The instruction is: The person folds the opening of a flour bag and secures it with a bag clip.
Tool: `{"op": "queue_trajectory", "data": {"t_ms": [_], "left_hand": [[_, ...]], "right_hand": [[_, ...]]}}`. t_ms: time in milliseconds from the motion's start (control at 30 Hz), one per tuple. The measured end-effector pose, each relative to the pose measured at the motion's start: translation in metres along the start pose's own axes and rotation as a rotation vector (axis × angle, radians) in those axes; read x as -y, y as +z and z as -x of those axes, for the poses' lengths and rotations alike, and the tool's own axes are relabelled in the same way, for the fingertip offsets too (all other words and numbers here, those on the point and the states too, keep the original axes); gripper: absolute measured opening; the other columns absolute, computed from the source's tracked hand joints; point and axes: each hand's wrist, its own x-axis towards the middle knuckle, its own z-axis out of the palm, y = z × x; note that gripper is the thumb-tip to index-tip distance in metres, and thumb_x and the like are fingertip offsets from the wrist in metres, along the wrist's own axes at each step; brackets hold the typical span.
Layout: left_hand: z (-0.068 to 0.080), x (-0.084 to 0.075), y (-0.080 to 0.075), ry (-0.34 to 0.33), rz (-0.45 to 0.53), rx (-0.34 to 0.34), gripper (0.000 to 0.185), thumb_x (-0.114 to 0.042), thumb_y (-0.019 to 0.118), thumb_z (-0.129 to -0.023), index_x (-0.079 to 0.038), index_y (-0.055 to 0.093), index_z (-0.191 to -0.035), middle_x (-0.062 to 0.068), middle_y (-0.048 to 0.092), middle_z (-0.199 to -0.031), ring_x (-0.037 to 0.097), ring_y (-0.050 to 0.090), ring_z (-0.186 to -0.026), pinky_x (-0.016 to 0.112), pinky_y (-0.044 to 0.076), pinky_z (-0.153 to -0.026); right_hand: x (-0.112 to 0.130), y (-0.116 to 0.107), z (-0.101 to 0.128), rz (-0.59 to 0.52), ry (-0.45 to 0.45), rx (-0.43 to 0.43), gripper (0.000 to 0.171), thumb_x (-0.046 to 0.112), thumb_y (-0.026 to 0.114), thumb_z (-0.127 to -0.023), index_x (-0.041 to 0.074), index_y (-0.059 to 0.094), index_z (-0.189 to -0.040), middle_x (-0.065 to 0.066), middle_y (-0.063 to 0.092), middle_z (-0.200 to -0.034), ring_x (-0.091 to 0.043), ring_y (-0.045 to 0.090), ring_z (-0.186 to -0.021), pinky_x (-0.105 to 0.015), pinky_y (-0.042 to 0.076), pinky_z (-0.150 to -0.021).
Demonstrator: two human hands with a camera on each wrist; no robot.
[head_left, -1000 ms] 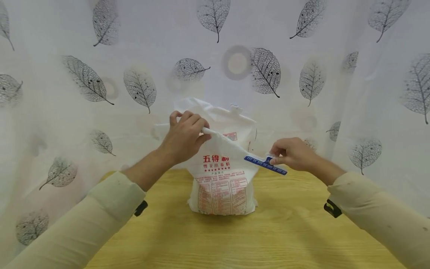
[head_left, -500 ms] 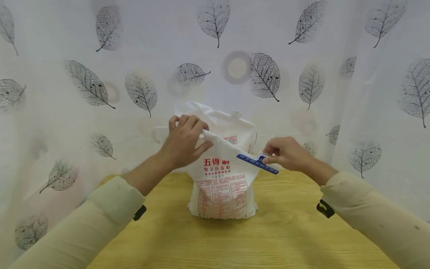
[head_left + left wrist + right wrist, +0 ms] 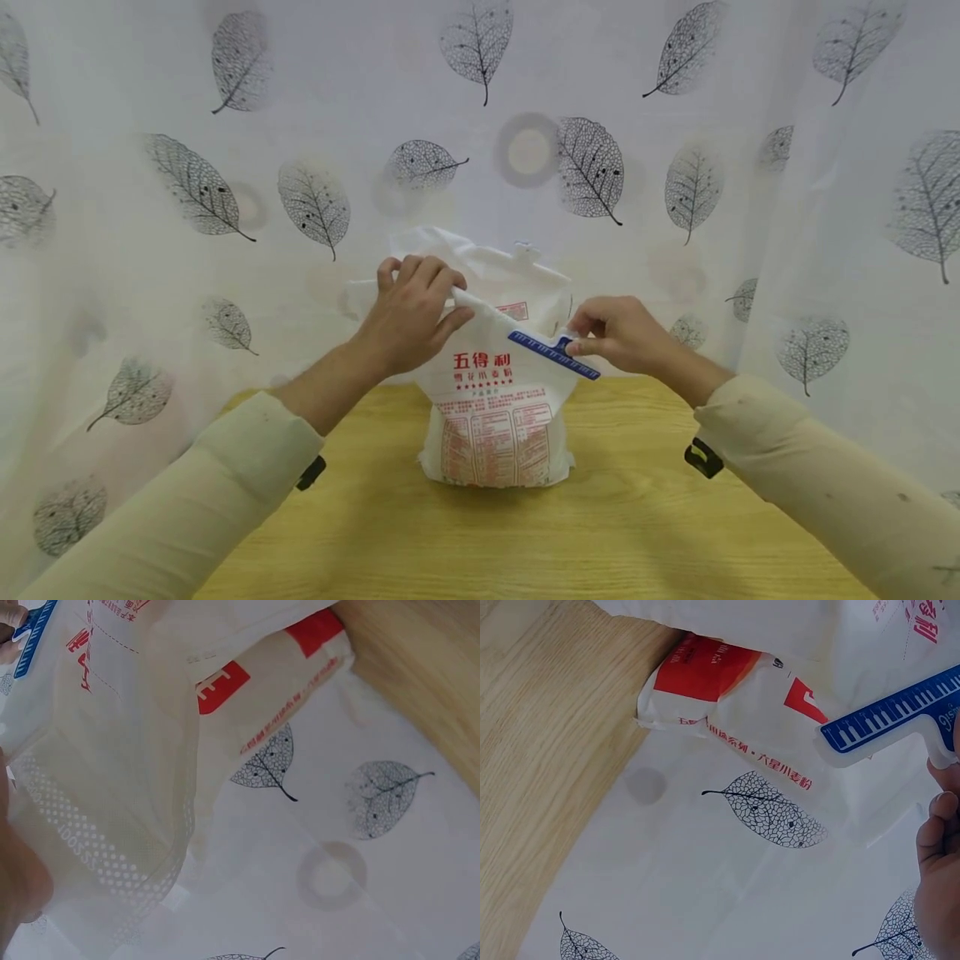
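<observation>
A person's left hand (image 3: 411,321), fingers curled and thumb pressed in, pinches the folded top edge of a white flour bag (image 3: 495,400) at its left end, the forearm in a cream sleeve (image 3: 225,483) rising from the lower left. The right hand (image 3: 622,335) comes in from the lower right, wrist level, its thumb and fingers clamped on the tab of a blue sealing clip (image 3: 553,354) that sits slanted along the right part of the same folded edge, its left end higher than its right. A dark strap buckle shows at each cuff.

The bag stands upright near the far edge of the wooden worktop (image 3: 645,525), about midway along it, its base flat on the wood and its back against a white curtain (image 3: 187,167) printed with grey skeleton leaves. A white carry handle (image 3: 517,254) sticks up behind the fold.

Large red Chinese characters on the bag's front read 五得利, with a row of red stars beneath and panels of small red print lower down, too fine to read. In the right wrist view the clip (image 3: 889,724) shows a raised ruler-like scale of ticks along its length and small white figures near the tab, not clearly legible; the bag's bottom corner (image 3: 720,690) there carries red blocks and a line of small red characters. The left wrist view shows the bag's translucent seam (image 3: 105,847) dotted white, with faint lettering along it.
</observation>
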Motion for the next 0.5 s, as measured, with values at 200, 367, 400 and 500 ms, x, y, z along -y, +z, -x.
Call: {"op": "queue_trajectory", "data": {"t_ms": [200,367,400,500], "left_hand": [[0.000,0.001,0.001,0.007,0.019,-0.003,0.029,-0.035,0.051,-0.104,-0.009,0.059,-0.115,0.008,0.057,-0.112,0.030,0.044,-0.113,0.057,0.021,-0.103],[0.000,0.001,0.001,0.005,0.026,0.015,0.029,-0.034,0.048,-0.105,-0.009,0.059,-0.115,0.008,0.057,-0.111,0.030,0.044,-0.113,0.057,0.022,-0.104],[0.001,0.001,0.000,0.004,0.025,0.019,0.029,-0.035,0.048,-0.105,-0.009,0.059,-0.115,0.009,0.057,-0.112,0.030,0.044,-0.113,0.057,0.022,-0.104],[0.001,0.002,0.000,0.002,0.020,0.028,0.030,-0.035,0.048,-0.105,-0.009,0.059,-0.116,0.009,0.058,-0.112,0.030,0.044,-0.113,0.056,0.022,-0.105]], "right_hand": [[0.008,0.005,-0.007,-0.057,-0.014,-0.022,0.018,0.014,0.084,-0.079,0.007,0.069,-0.085,0.000,0.059,-0.073,-0.012,0.042,-0.062,-0.024,0.036,-0.058],[0.012,0.007,-0.011,-0.061,-0.027,-0.033,0.017,0.015,0.084,-0.079,0.008,0.069,-0.085,0.000,0.059,-0.073,-0.012,0.041,-0.062,-0.024,0.035,-0.058],[0.012,0.007,-0.012,-0.059,-0.031,-0.035,0.017,0.015,0.084,-0.079,0.008,0.069,-0.085,0.000,0.060,-0.073,-0.012,0.041,-0.062,-0.024,0.035,-0.058],[0.013,0.008,-0.013,-0.055,-0.036,-0.035,0.017,0.014,0.084,-0.079,0.008,0.069,-0.084,0.000,0.060,-0.073,-0.012,0.042,-0.062,-0.024,0.036,-0.058]]}}
